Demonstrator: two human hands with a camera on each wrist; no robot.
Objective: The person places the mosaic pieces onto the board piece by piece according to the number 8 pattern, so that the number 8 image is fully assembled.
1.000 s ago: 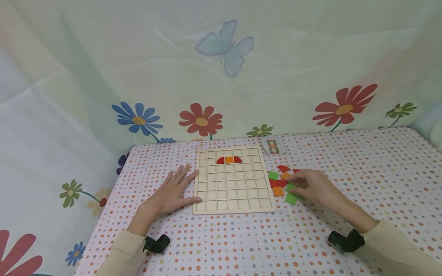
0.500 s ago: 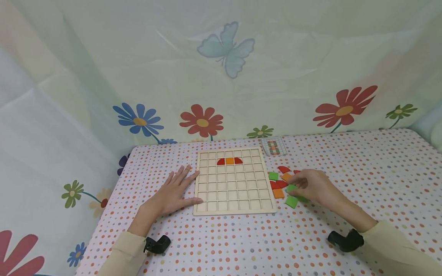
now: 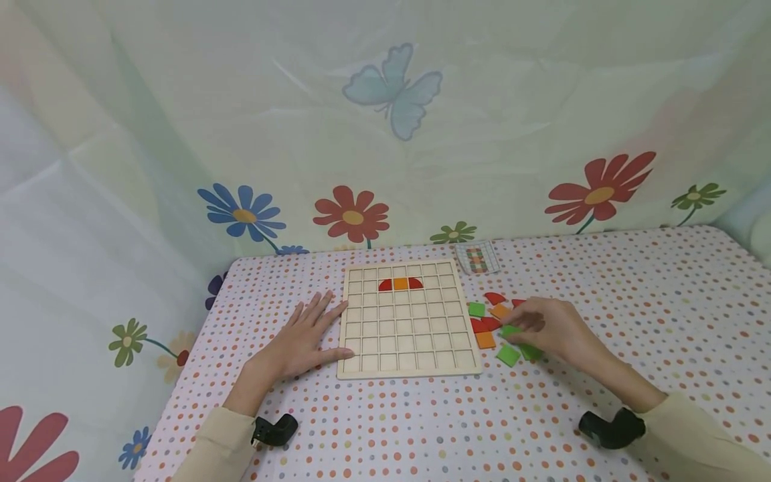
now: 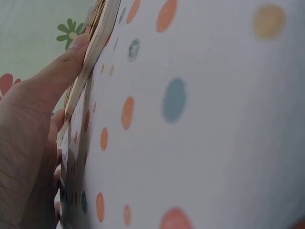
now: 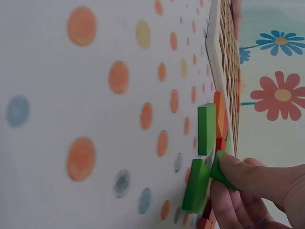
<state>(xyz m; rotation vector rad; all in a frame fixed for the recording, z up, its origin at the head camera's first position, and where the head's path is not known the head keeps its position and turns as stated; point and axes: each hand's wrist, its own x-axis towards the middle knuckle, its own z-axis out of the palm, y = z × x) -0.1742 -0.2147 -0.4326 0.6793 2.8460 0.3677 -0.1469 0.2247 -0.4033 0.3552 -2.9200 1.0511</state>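
My left hand [image 3: 301,340] lies with spread fingers at the left side of a light wooden grid board [image 3: 387,345], its thumb and fingertips on the frame. In the left wrist view the thumb [image 4: 64,62] presses on the board's edge. To the right of the board, my right hand [image 3: 551,328] pinches a green tile [image 5: 223,171] between thumb and fingers. Two other green tiles lie by it, one square tile [image 3: 508,355] nearer the board and one [image 3: 530,352] under the hand. On the grid, an orange square [image 3: 400,284] sits between two red quarter-round pieces [image 3: 385,285].
Several loose pieces lie between board and right hand, among them an orange square [image 3: 485,340], a green square [image 3: 476,309] and a red quarter-round [image 3: 494,298]. A printed pattern card [image 3: 477,258] lies behind them. A flowered curtain [image 3: 271,134] hangs behind the dotted tablecloth [image 3: 385,428].
My right hand has shifted slightly among the green tiles, and more of the green tile under it now shows. My left hand has stayed on the board's edge.
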